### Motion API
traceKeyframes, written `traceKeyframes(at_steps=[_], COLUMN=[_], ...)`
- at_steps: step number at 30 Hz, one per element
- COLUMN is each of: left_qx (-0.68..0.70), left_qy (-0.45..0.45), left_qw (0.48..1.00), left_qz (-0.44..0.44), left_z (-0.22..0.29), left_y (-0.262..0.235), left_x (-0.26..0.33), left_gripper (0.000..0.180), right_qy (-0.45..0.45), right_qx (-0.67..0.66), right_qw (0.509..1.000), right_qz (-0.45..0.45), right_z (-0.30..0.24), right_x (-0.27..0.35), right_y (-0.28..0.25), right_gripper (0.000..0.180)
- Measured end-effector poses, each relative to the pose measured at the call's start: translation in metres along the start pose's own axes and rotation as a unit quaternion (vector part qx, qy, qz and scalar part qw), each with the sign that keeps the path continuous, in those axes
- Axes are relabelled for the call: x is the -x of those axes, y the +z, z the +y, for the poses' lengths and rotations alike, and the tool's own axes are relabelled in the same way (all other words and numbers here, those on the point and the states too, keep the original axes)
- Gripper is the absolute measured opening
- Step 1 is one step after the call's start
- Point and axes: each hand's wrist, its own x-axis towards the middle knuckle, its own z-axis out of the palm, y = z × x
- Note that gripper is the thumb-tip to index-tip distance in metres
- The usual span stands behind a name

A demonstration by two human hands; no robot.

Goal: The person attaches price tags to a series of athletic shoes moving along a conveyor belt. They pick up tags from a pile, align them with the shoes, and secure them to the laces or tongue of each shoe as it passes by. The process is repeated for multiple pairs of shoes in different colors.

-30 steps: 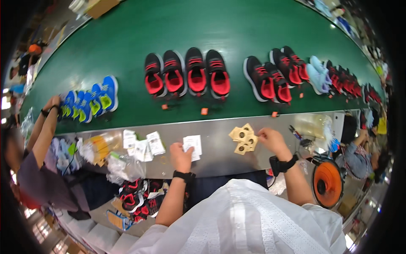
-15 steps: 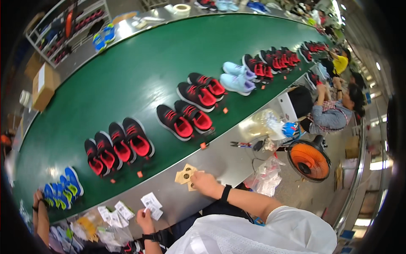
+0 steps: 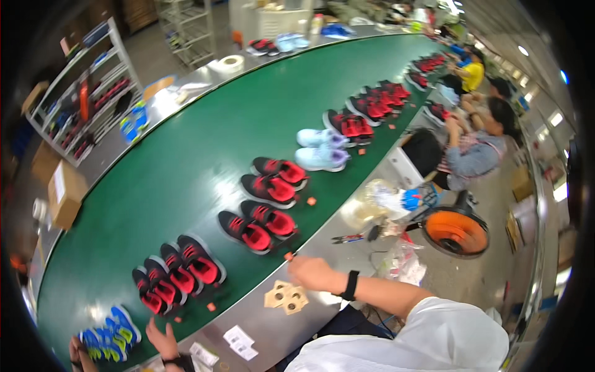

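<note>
Left hand spread beside four black-and-red sneakers, right hand bunched near the tan squares

The nearest sneakers (image 3: 202, 261) stand side by side just beyond the left hand (image 3: 162, 340), their openings facing back toward the person. That hand is wide and looks empty, fingers fanned; blur hides whether a fingertip touches a heel. The step in hand reads as a reach to this row; gripping a shoe from there would call for the fingers to come in around its heel collar. The right hand (image 3: 314, 273) is narrow, its fingers drawn together; I cannot tell whether it holds anything. An orange tag (image 3: 289, 256) sits right at its fingertips, contact unclear.

Just on the near side of the right hand lie tan squares (image 3: 286, 297), flat and paper-like, overlapping, with dark round spots. To the right of the left hand are thin white labels (image 3: 240, 343) with dark print. These rest on a grey metal ledge (image 3: 263, 319) with a dull sheen.

Beyond the right hand, more dark sneakers (image 3: 268, 218) with red linings and pale soles stand on the smooth green belt (image 3: 155, 192), then rounded pale-blue sneakers (image 3: 322, 158). Left of the left hand, a co-worker's hand (image 3: 77, 349) is at blue-and-lime sneakers (image 3: 124, 325). Well to the right of the right hand are a crinkled clear bag (image 3: 404, 263) and a round orange fan (image 3: 455, 232).
</note>
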Motion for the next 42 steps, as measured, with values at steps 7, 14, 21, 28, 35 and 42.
traceKeyframes(at_steps=[7, 14, 21, 28, 35, 42], left_qx=[0.033, -0.146, -0.104, -0.023, 0.041, 0.052], left_qy=[0.063, 0.152, 0.13, 0.177, 0.141, 0.116], left_qw=[0.986, 0.973, 0.971, 0.972, 0.981, 0.987], left_qz=[-0.154, -0.092, -0.174, -0.156, -0.129, -0.094], left_z=[0.003, 0.052, 0.07, 0.155, 0.164, 0.16], left_y=[0.039, 0.012, 0.045, 0.065, 0.078, 0.08], left_x=[-0.068, -0.052, -0.085, -0.044, -0.046, -0.036], left_gripper=[0.078, 0.08, 0.047, 0.049, 0.046, 0.05], right_qy=[-0.022, -0.17, -0.099, -0.095, -0.081, -0.061], right_qx=[0.012, 0.051, 0.101, 0.077, 0.105, 0.122], right_qw=[0.999, 0.984, 0.989, 0.989, 0.991, 0.991], right_qz=[0.026, -0.016, -0.037, 0.084, 0.01, 0.0], right_z=[-0.038, -0.112, -0.14, -0.074, -0.07, -0.075], right_x=[-0.055, -0.115, -0.182, -0.141, -0.157, -0.15], right_y=[0.003, 0.047, 0.119, 0.087, 0.071, 0.079], right_gripper=[0.064, 0.074, 0.051, 0.044, 0.041, 0.046])
